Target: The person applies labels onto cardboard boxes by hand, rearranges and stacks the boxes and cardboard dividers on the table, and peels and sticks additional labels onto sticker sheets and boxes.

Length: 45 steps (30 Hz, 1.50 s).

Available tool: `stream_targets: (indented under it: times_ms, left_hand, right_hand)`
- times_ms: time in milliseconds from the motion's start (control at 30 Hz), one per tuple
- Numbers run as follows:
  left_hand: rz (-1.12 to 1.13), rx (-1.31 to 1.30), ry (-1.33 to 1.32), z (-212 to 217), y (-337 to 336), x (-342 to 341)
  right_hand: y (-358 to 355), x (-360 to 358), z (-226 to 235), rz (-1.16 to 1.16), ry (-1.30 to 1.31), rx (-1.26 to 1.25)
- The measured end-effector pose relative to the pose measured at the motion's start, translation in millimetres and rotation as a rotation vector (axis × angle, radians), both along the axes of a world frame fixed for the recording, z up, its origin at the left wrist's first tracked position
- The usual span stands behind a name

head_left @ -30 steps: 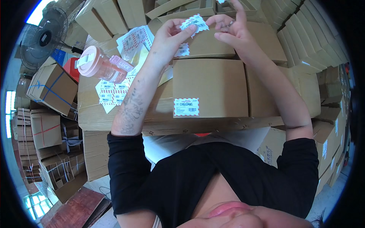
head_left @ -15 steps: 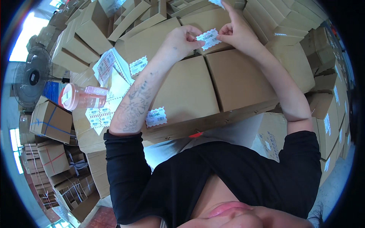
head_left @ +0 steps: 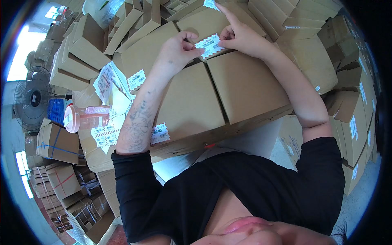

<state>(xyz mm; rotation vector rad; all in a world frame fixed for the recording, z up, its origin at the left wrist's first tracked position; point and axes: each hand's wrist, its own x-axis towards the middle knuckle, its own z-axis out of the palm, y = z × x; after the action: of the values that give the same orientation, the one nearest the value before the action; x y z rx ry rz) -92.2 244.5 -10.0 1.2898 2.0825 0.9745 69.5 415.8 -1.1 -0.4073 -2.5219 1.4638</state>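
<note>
A small white label (head_left: 209, 45) with scalloped edges and dark print is held over the near corner of a far cardboard box (head_left: 222, 22). My left hand (head_left: 176, 53) has its thumb on the label's left corner, the other fingers curled. At its right edge, the thumb and a bent finger of my right hand (head_left: 245, 38) pinch it. A second label (head_left: 211, 4) clings to my raised right index fingertip. Similar labels sit on the left box (head_left: 136, 79) and on the near box (head_left: 160, 133). Another closed box (head_left: 249, 85) lies under my right forearm.
Printed label sheets (head_left: 108, 132) lie left of my left forearm, beside a pink-lidded clear cup (head_left: 87, 117). A standing fan (head_left: 34, 96) is farther left. Open and stacked cartons (head_left: 141, 30) line the back, with more labelled boxes (head_left: 353, 122) on the right.
The whole view has shifted slightly, so the boxes and hands appear farther left. My left fingers have drawn back a little from the label, leaving the thumb on its corner.
</note>
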Motion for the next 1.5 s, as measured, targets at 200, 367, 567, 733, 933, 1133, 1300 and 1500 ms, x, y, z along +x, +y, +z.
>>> stream_targets:
  times_ms: [200, 367, 567, 733, 933, 1133, 1300, 1500]
  left_hand:
    - [-0.001, -0.022, 0.038, -8, 3, 1]
    - [-0.019, -0.002, 0.627, 7, 1, 27]
    - [-0.552, 0.007, 0.486, -11, 7, 21]
    - [-0.178, 0.017, 0.57, -13, 8, -9]
    - [-0.054, 0.309, -0.349, 18, -22, 40]
    - [-0.271, 0.009, -0.287, 24, -60, 86]
    - [-0.255, -0.141, -0.128, 29, -64, 113]
    - [-0.205, -0.132, -0.013, 24, -65, 127]
  right_hand:
    - [2, 1, -8, 0.023, -0.002, 0.05]
    - [-1, 5, 11, 0.031, -0.059, 0.22]
    - [29, -6, -35, -0.019, 0.047, -0.037]
    - [-2, 8, -10, -0.168, 0.169, -0.192]
    - [-59, 80, 7, -0.124, 0.404, 0.029]
    - [-99, 125, 5, -0.216, 0.211, -0.045]
    - [-101, 143, -5, -0.256, 0.101, -0.121]
    - [-97, 151, -11, -0.184, 0.051, -0.036]
